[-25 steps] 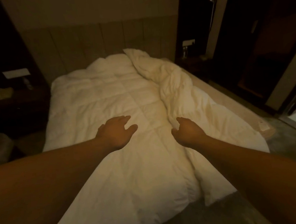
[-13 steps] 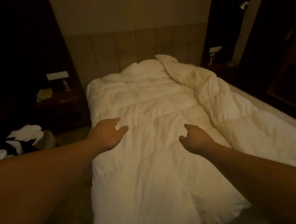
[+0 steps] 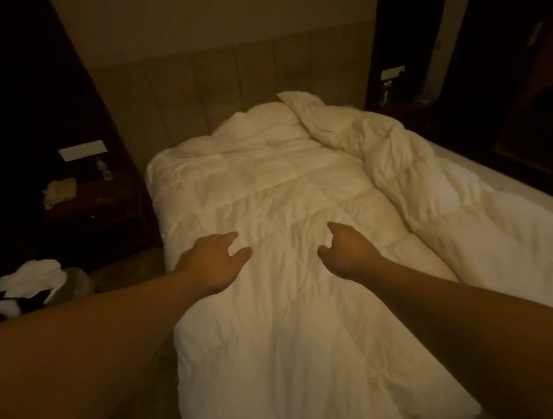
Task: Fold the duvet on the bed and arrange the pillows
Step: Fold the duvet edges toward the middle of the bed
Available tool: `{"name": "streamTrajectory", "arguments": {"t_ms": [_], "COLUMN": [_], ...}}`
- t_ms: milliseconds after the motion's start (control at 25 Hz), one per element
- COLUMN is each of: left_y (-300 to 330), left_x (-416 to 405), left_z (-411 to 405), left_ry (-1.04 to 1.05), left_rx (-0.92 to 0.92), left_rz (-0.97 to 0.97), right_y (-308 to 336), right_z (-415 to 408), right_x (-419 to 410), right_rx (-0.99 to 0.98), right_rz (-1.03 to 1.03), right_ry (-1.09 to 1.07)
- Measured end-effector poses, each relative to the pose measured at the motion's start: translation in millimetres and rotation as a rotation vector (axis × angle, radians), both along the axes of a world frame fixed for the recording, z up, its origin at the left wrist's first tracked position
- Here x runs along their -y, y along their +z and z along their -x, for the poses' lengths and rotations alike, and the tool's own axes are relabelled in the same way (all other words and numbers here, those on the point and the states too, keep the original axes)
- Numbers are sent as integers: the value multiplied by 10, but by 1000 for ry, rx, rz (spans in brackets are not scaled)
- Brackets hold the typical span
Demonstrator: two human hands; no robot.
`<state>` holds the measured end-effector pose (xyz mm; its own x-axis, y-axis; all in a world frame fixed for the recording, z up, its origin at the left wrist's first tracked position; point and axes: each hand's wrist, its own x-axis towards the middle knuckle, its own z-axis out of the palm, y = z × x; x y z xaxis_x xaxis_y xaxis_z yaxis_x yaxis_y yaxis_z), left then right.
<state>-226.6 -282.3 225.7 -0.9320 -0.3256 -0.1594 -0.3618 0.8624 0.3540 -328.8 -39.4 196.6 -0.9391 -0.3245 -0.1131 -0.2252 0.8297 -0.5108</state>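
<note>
A white quilted duvet (image 3: 284, 195) lies along the bed, folded lengthwise, with a crumpled ridge (image 3: 381, 150) running down its right side. My left hand (image 3: 214, 262) hovers over the duvet's left part, fingers spread, holding nothing. Over the middle of the duvet, my right hand (image 3: 349, 252) has its fingers loosely curled and holds nothing. A bulge under the duvet by the headboard may be a pillow (image 3: 252, 123); I cannot tell. No uncovered pillow is in view.
A padded headboard (image 3: 237, 77) stands behind the bed. On the left, a dark nightstand (image 3: 90, 201) carries a small bottle (image 3: 103, 166) and a cloth. White and black fabric (image 3: 24, 287) lies on the floor at left. Bare mattress (image 3: 489, 170) shows at the right.
My view has swung to the left, so the bed sits more centred. Both hands stay stretched out over the duvet and have drawn slightly closer together.
</note>
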Motion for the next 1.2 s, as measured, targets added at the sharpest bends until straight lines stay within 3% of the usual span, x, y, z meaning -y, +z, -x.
{"name": "streamTrajectory", "arguments": {"t_ms": [400, 800, 960, 1080, 1200], "left_y": [-281, -1328, -2158, -2834, -3433], "left_x": [-342, -2695, -3866, -4525, -4941], "left_z": [1446, 2606, 3170, 3523, 3801], "left_ry": [-423, -663, -468, -191, -5], "left_rx": [21, 185, 326, 463, 562], "left_rz": [28, -142, -409, -687, -883], "right_y": [-316, -1368, -2239, -2923, -3508], "right_z": [283, 703, 1130, 1354, 1519], "right_x": [-588, -2617, -3418, -3842, -4082], "right_rx": [61, 203, 361, 594, 693], "right_rz": [-97, -9, 358, 1001, 1624], "right_ry": [-416, -777, -1049, -1462, -1612]}}
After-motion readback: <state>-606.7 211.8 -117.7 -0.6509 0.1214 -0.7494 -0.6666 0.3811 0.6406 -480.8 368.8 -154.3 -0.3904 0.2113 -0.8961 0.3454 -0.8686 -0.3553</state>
